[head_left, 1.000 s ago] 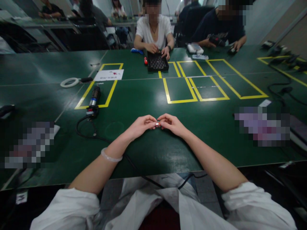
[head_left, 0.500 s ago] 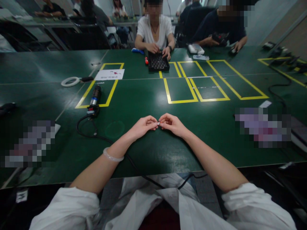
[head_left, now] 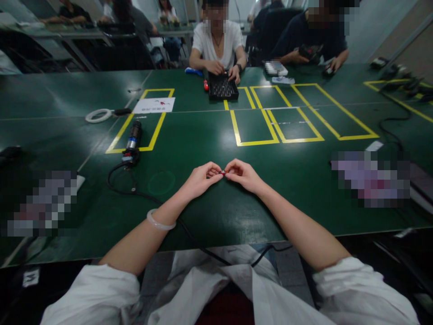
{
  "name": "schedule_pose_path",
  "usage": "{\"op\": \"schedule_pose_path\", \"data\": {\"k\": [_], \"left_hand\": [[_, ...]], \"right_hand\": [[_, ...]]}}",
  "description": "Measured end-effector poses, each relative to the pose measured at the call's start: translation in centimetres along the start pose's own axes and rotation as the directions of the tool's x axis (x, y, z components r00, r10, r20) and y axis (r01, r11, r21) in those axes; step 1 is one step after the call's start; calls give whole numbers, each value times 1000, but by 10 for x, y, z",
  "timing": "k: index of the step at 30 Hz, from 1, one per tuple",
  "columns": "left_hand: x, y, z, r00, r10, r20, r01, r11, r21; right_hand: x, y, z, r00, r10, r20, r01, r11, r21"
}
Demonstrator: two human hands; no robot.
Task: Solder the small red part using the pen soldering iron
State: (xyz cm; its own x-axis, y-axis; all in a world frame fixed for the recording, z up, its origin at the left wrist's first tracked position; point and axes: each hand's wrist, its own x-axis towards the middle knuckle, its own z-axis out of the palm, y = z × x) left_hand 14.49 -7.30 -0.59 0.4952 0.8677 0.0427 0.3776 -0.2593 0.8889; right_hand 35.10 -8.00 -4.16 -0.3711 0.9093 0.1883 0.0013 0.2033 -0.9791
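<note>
Just above the green table [head_left: 203, 216], my left hand [head_left: 204, 177] and my right hand [head_left: 244, 173] meet fingertip to fingertip. Between them is a tiny red and silvery piece [head_left: 223, 173], too small to tell its kind. Both hands are closed in a pinch, each gripping one end of it. The fingers hide much of the piece. A pale bangle [head_left: 160, 221] circles my left wrist.
A black-and-silver cylindrical tool [head_left: 133, 140] with a black cable lies to the left. Yellow tape outlines [head_left: 259, 143] mark the table beyond my hands. Across it, a person in white handles a black compartment tray [head_left: 223, 88]. A white ring-shaped roll [head_left: 98, 116] lies far left.
More red shows on the small piece between my fingertips, which seems to have turned. My left thumb and fingers have shifted slightly on it. Both hands stay in nearly the same place.
</note>
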Motion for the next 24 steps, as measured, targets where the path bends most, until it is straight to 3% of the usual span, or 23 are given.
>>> {"op": "schedule_pose_path", "data": {"k": [7,17,24], "left_hand": [[-2,6,-2,997,78,-29,-76,995,65],[1,2,-3,998,-49,47,56,988,-146],[-1,1,-2,995,-84,63,94,980,-176]], "right_hand": [[-2,-5,0,998,-54,-16,50,985,-168],[-3,-12,2,991,-135,10,130,931,-340],[-4,-10,2,982,-184,52,188,888,-419]]}}
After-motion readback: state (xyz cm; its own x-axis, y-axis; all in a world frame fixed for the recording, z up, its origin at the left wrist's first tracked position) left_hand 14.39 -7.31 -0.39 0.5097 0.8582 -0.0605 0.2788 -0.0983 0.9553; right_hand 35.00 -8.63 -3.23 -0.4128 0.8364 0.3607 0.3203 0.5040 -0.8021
